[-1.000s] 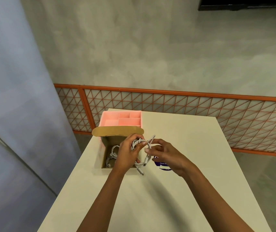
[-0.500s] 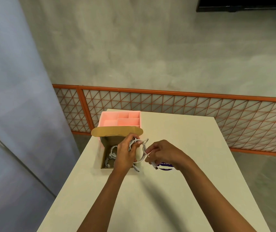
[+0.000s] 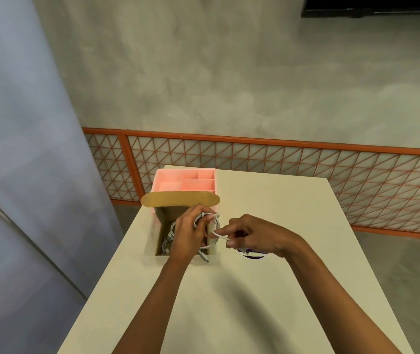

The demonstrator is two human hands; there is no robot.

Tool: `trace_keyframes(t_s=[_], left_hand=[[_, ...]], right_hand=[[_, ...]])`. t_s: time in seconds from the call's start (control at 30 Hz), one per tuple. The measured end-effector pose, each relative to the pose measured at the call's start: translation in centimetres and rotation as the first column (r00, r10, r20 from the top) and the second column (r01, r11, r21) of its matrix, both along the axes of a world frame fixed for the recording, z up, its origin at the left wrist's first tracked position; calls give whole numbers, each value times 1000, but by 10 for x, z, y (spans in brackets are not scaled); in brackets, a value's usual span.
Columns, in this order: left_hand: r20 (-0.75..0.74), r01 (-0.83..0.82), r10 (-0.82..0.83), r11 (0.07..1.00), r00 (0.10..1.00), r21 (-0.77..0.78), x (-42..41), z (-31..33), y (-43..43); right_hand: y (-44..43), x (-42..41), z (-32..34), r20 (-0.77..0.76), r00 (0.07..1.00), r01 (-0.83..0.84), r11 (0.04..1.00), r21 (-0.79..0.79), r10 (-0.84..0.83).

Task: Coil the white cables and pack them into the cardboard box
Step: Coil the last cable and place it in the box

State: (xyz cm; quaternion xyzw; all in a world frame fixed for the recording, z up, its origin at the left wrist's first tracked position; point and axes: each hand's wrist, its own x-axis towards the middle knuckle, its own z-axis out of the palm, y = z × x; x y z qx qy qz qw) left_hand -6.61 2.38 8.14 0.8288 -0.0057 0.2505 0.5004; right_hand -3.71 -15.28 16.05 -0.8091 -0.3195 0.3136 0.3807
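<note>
1. A single view comes from the person's head, looking forward and down.
2. It sits close above the worktop (image 3: 255,297), facing the grey wall (image 3: 229,72) beyond its far edge.

The open brown cardboard box (image 3: 181,200) is plain and matt, unprinted. The coiled white cable (image 3: 217,221) looks like smooth plastic with a faint sheen. The pink divided tray (image 3: 170,186) is smooth moulded plastic. The cream tabletop (image 3: 255,290) is matt and even, and the grey wall (image 3: 229,72) looks like mottled, rough plaster
</note>
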Motion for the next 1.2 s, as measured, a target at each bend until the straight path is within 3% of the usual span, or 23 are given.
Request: trace_keyframes(t_s=[0.23,0.37,0.47,0.6,0.77,0.87,1.07,1.2], left_hand=[[35,-61,62,998,997,-29,-2,3,1],[0,1,-1,995,1000,-102,-1,10,1],[30,96,-97,995,995,5,-1,18,3],[-5,245,-245,969,970,27,-4,28,1],[-74,252,-252,968,965,-1,-2,33,-3],[-49,218,-215,973,975,72,-2,36,-6],[16,176,-183,963,983,205,-1,36,-8],[25,129,-140,958,990,257,1,32,-7]], right_hand=[[-23,2,21,19,998,-69,994,86,67],[-32,9,16,-92,996,35,980,198,-17],[-36,13,13,-213,972,157,948,278,-99],[-36,22,13,-339,920,307,899,311,-196],[-39,26,6,-375,896,363,879,311,-237],[-40,27,2,-395,883,389,868,310,-254],[-47,26,-7,-240,912,381,904,192,-333],[-43,23,-12,-83,911,412,885,218,-404]])
